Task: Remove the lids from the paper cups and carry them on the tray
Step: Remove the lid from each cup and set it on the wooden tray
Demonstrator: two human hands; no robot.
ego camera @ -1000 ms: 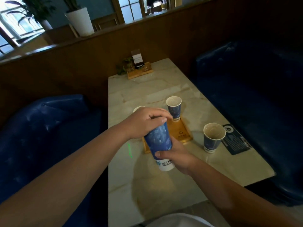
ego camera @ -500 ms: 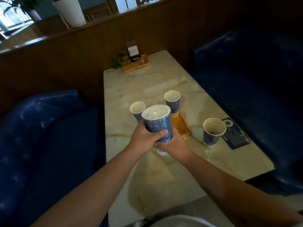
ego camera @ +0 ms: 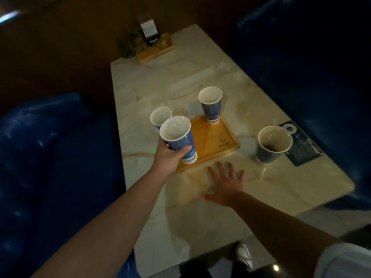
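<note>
Blue paper cup (ego camera: 181,141) is hanging in my left hand (ego camera: 167,157), fingers wrapped round it. I am lowering it level onto the tray (ego camera: 218,143); my right hand (ego camera: 225,182) is spread, fingers apart.

The held paper cup (ego camera: 179,140) hides most of a second cup (ego camera: 160,117) just behind the left hand (ego camera: 168,158), and its base covers the wooden tray's (ego camera: 213,141) near left corner. Print on the tray and on the dark card (ego camera: 299,146) is unreadable. The right sleeve (ego camera: 345,261) is cropped.
</note>
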